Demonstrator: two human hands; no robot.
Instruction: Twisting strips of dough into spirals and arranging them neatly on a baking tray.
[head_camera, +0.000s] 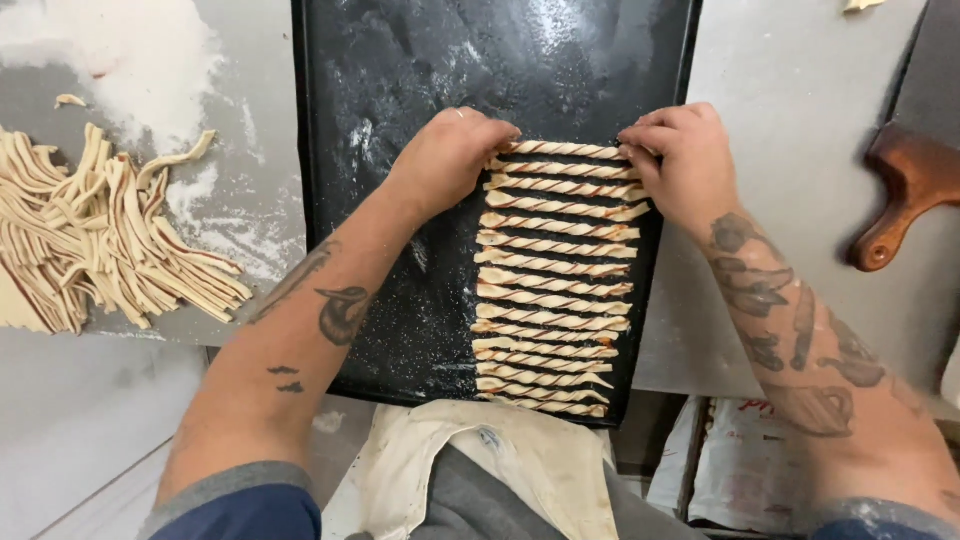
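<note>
where the row of pale twisted dough sticks with reddish filling (553, 280) ends on the floured black metal baking tray (400, 90), the topmost twist (562, 150) lies between both hands. left hand (445, 158) pinches its left end in a closed grip; right hand (685, 160) seems to pinch the right end, fingertips hidden. a heap of uncut pale dough strips (100, 240) lies on the grey surface (240, 210) well to the left.

White paper sack (740, 460) with red print, lying flat below the table edge, lower right, partly hidden behind a forearm
</note>
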